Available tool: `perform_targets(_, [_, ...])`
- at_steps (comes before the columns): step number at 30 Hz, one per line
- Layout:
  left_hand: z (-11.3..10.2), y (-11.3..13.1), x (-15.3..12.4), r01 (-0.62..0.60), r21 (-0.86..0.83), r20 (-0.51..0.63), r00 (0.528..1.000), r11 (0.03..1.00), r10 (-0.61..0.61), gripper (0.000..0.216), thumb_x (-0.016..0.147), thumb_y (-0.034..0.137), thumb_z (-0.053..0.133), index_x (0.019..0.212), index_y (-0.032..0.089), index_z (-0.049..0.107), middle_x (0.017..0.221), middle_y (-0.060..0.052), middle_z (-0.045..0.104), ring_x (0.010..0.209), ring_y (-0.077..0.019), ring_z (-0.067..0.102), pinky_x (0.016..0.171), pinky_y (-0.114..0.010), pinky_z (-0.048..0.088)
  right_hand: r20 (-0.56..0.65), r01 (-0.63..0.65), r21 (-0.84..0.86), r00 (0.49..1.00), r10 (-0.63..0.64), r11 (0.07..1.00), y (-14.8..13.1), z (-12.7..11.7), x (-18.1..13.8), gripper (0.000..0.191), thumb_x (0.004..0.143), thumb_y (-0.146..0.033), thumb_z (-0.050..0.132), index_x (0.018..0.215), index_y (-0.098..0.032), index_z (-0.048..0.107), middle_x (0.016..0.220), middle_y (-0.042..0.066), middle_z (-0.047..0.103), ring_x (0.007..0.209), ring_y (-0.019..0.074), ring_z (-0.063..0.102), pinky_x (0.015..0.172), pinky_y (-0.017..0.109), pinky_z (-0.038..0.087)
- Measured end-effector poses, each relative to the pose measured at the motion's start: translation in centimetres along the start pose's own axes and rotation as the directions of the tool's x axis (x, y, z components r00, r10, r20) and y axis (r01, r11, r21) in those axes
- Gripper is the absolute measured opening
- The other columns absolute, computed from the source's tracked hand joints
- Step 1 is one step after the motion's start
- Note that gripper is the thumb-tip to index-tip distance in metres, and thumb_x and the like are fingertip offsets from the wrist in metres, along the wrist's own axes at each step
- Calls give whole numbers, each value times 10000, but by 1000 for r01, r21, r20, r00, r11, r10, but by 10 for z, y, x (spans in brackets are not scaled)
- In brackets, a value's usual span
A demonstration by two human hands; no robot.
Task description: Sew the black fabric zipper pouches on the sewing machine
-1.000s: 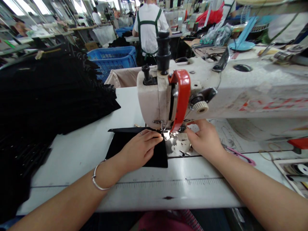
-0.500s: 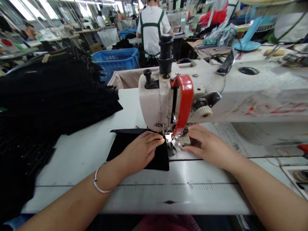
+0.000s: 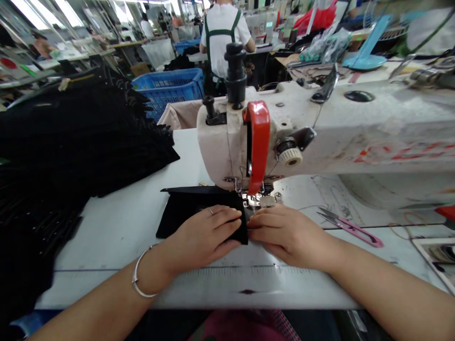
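A black fabric piece (image 3: 183,213) lies on the machine bed, its far edge folded up and its right side beside the presser foot (image 3: 253,201) of a white sewing machine (image 3: 216,147). My left hand (image 3: 209,232) rests on top of the fabric, fingers stretched out and lying flat. At the fabric's right edge, just in front of the presser foot, my right hand (image 3: 287,234) has its fingers bent together on that edge; the fingertips are partly hidden. To the right of that hand lie pink-handled thread snips (image 3: 351,227).
A large pile of black fabric pieces (image 3: 81,137) covers the left of the table. Behind the table are a beige cloth-lined bin (image 3: 181,116) and a blue plastic basket (image 3: 170,85). A person (image 3: 222,28) in a white shirt stands beyond. A ruler strip (image 3: 213,272) runs along the front.
My right hand has come from beside the presser foot toward me and left, to the fabric's edge. The snips now show on the bed. My left hand has stayed on the fabric.
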State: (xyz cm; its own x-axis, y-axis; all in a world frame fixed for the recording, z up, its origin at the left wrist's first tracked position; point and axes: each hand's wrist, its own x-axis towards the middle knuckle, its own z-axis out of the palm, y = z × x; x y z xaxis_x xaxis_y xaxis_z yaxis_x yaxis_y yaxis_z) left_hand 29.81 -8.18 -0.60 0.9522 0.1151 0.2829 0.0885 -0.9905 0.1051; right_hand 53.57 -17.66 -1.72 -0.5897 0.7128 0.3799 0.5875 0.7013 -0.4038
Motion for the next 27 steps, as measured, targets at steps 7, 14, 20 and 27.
perform_targets(7, [3,7,3,130,-33,-121,984,991,-133,257,991,196,437,1194,107,566,1195,-89,673,1131,-179,619,988,-335,547,79,-70,24,995,68,997,-6,0,3,278,916,-171,520,1174,-190,623,1150,73,649,1056,230,574,888,413,454])
perform_targets(14, [11,11,5,-21,98,43,999,995,17,262,980,201,483,1195,99,592,1224,-83,656,1213,-224,552,1073,-405,474,98,-25,8,995,24,1000,-12,6,5,222,925,-210,501,1071,-183,666,994,61,676,991,244,578,852,427,455])
perform_targets(20, [13,3,11,17,86,1,1000,996,-17,240,972,204,509,1173,109,600,1200,-86,659,1198,-206,560,1053,-382,488,61,-74,3,995,74,997,-11,7,9,193,914,-215,523,1034,-177,669,953,66,669,938,233,586,805,405,484])
perform_targets(27, [15,-7,17,36,65,-81,996,997,-31,218,967,166,490,1144,105,602,1158,-102,659,1149,-201,590,991,-372,526,40,-125,-20,991,126,992,-10,10,15,158,898,-161,511,956,-163,658,978,92,670,994,238,600,858,404,512])
